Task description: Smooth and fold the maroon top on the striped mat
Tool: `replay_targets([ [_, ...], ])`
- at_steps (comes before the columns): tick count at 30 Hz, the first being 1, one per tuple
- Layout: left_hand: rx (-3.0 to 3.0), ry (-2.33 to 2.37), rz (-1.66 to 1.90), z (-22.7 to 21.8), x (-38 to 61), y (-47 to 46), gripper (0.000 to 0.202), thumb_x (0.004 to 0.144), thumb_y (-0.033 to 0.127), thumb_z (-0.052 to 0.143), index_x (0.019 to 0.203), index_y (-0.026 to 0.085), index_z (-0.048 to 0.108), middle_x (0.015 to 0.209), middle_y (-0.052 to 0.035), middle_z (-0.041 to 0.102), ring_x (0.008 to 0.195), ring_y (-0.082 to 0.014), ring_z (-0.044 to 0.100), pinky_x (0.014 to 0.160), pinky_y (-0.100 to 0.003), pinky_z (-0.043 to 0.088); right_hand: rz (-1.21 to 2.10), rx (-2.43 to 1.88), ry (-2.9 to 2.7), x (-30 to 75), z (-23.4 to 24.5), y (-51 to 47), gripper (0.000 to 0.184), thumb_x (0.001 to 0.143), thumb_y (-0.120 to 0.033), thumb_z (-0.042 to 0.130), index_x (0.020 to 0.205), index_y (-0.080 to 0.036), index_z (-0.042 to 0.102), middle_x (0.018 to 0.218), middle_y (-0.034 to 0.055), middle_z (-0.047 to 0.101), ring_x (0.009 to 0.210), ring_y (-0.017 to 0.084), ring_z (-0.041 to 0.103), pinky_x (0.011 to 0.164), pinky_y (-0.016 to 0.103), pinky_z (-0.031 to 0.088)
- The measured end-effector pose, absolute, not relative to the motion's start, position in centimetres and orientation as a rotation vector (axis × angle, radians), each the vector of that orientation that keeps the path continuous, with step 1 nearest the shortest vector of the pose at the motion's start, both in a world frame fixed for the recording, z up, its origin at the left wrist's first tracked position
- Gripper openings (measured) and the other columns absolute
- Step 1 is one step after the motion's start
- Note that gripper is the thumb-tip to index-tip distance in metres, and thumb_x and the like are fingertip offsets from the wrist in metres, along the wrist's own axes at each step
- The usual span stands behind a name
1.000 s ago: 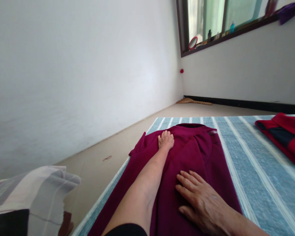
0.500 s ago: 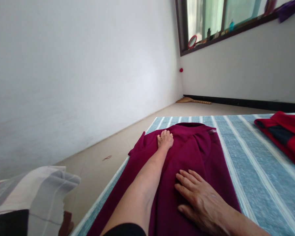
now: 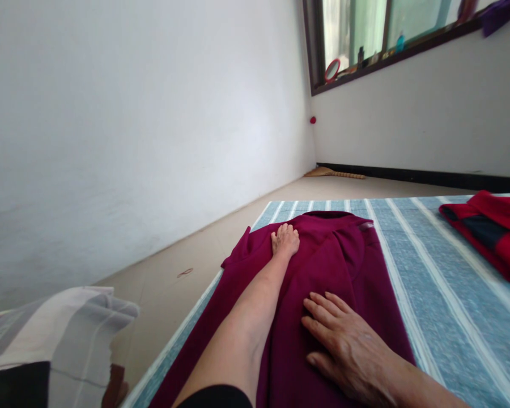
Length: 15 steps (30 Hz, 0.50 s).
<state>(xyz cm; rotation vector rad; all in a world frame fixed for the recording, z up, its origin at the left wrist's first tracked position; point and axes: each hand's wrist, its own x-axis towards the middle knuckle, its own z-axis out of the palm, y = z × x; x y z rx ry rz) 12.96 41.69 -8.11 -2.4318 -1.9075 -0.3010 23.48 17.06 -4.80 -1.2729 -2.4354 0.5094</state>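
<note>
In the head view, your left hand [image 3: 285, 239] reaches out along a magenta garment [image 3: 317, 263] and rests on its upper part, near the collar. Its fingers are slightly bent, and you cannot tell from here whether they pinch any cloth. Your right hand [image 3: 344, 343] lies nearer to you on the same garment — palm down, fingers extended, gripping nothing. The garment is spread on a blue sheet with white stripes [image 3: 448, 277], along its left side, with soft folds between and beyond your hands. To the right, well apart from it, a red and dark folded garment [image 3: 504, 226] lies on the sheet. At your lower left is a grey and white cloth [image 3: 74, 326]; ahead, a red-rimmed mirror [image 3: 332, 70] stands on the window ledge [image 3: 376, 69].
</note>
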Motion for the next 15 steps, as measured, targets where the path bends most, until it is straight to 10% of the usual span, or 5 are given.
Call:
replay_targets([
  [15, -2.428, -1.840, -0.363, -7.97, 13.04, 41.73, 0.028, 0.096, 0.033, 0.043, 0.117, 0.019, 0.056, 0.134, -0.0085, 0.051, 0.125, -0.0240, 0.044, 0.105, -0.050, 0.033, 0.487, -1.265, -2.430, 23.49, -5.06, 17.04, 0.047, 0.091, -0.038, 0.048, 0.134, -0.019, 0.050, 0.145, 0.0104, 0.040, 0.137, 0.027, 0.028, 0.114, 0.047, 0.017],
])
